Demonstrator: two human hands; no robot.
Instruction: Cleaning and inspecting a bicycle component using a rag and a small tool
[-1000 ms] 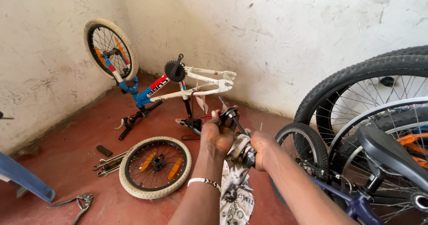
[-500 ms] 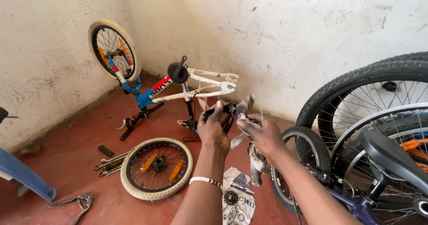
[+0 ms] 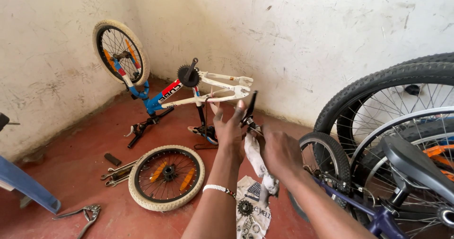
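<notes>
the left hand [image 3: 230, 131] and right hand [image 3: 280, 151] both gripped a small, rigid, likely greasy metal bike part [image 3: 249, 113] through a soft white rag [image 3: 257, 156], best held by its ends.

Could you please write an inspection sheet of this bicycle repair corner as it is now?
Surface: red floor, dusty.
Job's things: dark metal part and white rag, held up in both hands.
Clutter: loose wheel, wrenches, pliers, small parts on paper.
Grippers: left hand and right hand grip the part.
Cables: nothing seen.
Surroundings: upturned small bike, white walls, large bicycles.
</notes>
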